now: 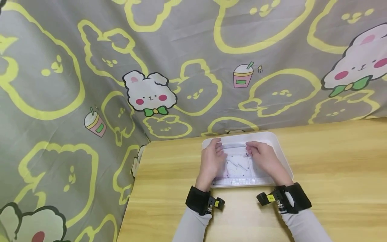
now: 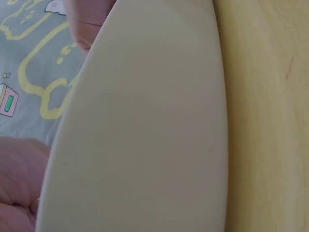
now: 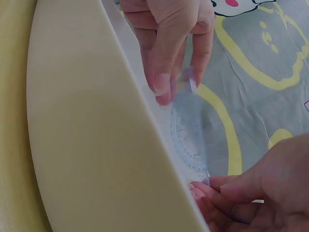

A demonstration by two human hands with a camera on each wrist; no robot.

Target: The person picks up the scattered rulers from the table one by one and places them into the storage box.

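My left hand (image 1: pixel 210 163) and right hand (image 1: pixel 266 158) are over a white tray (image 1: pixel 273 139) in the head view. Between them they hold a clear plastic protractor (image 3: pixel 187 135) with printed degree marks, one hand pinching each end. It stands roughly on edge above the tray's front wall in the right wrist view. Under the hands, inside the tray, lies a clear sheet (image 1: pixel 237 166) with dark dots and slanted lines. A clear ruler-like strip (image 1: pixel 240 181) runs along the tray's front. In the left wrist view the tray wall (image 2: pixel 140 116) hides most of both hands.
The tray stands on a wood-grain table (image 1: pixel 332 174), near its back edge. A grey curtain (image 1: pixel 187 37) with yellow outlines and cartoon rabbits hangs behind the table and along its left. Black straps with small cameras (image 1: pixel 217 203) circle both wrists.
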